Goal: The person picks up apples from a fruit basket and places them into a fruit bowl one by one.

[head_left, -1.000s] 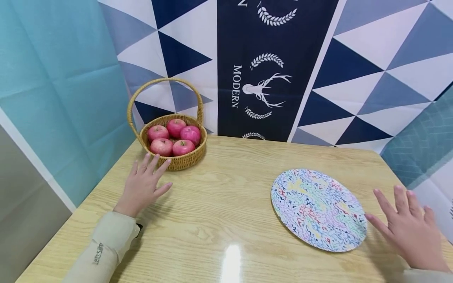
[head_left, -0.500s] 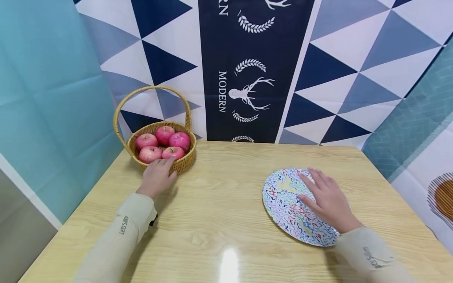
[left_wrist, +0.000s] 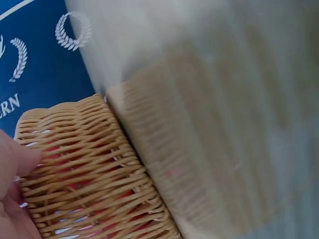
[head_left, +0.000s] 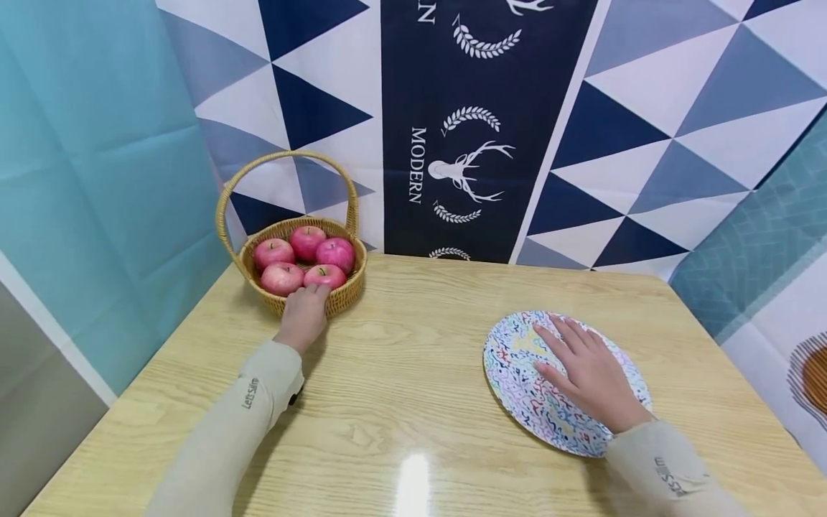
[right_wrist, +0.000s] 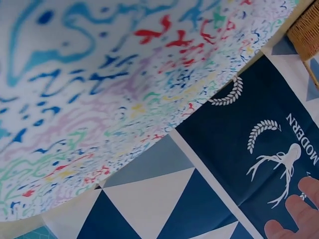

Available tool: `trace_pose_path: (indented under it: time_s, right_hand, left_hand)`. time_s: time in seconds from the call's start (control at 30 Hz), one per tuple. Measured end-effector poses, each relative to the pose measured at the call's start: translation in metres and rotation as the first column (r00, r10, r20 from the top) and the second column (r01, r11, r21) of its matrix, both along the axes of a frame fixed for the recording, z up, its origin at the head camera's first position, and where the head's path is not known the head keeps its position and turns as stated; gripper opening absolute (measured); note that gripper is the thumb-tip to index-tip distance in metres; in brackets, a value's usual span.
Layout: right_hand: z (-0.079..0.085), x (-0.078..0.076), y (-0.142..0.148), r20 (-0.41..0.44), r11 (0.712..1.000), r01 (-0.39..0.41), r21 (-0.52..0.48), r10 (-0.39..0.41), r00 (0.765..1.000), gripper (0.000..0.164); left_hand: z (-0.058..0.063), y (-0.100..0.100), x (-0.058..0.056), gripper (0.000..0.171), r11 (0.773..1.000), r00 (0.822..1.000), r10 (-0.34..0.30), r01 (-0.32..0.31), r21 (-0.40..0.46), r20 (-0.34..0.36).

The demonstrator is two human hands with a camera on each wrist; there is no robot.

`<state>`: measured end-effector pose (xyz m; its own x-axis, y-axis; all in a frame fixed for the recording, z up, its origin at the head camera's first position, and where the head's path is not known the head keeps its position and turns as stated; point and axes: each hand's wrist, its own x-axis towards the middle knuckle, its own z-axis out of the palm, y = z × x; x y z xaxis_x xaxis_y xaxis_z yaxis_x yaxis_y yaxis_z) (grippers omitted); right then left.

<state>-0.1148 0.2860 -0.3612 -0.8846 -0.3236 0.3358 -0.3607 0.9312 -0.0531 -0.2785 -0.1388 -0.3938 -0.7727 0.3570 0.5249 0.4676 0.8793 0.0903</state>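
A round wicker basket (head_left: 345,296) with a tall arched handle stands at the back left and holds several red apples (head_left: 282,278). At its near rim is my left hand (head_left: 304,316), fingertips over the edge beside the front apple. The left wrist view has the thumb (left_wrist: 25,158) against the woven wall (left_wrist: 94,174), gripping the rim. On the right lies a flat round board (head_left: 517,391) with a multicoloured squiggle pattern. My right hand (head_left: 591,373) spreads over it, fingers extended; the right wrist view shows fingertips (right_wrist: 299,211) apart from the patterned surface.
The light wood table (head_left: 388,359) reaches back to a wall covering (head_left: 478,86) of dark and triangle panels. A teal sheet (head_left: 97,143) borders the left side. Bare wood lies between basket and board.
My left hand has moved forward from open beside the basket to grip its near rim. My right hand has come leftward from beside the board to over it. The view has shifted a little.
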Motion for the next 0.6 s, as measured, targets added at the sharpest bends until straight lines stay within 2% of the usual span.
trace_pose_path:
  time_s: [0.1, 0.2, 0.33, 0.6]
  right_hand:
    - [-0.003, 0.001, 0.002, -0.042, 1.0, -0.015, -0.012, 0.015, 0.999, 0.06]
    - [-0.004, 0.001, 0.004, -0.075, 0.999, -0.026, -0.023, 0.024, 0.997, 0.059]
    - [-0.003, 0.001, 0.006, -0.072, 0.999, -0.029, -0.02, 0.027, 0.997, 0.06]
    - [-0.002, 0.0, 0.008, -0.052, 0.999, -0.029, -0.016, 0.028, 0.998, 0.06]
  left_hand:
    - [-0.003, 0.003, 0.003, 0.021, 0.997, 0.998, -0.063, 0.064, 0.044, -0.021]
    - [-0.003, 0.01, 0.008, 0.021, 0.992, 0.994, -0.107, 0.107, 0.071, 0.002]
    - [-0.001, 0.02, 0.019, 0.017, 0.989, 0.991, -0.127, 0.122, 0.088, 0.047]
    - [0.001, 0.047, 0.045, 0.016, 0.983, 0.985, -0.167, 0.163, 0.089, 0.041]
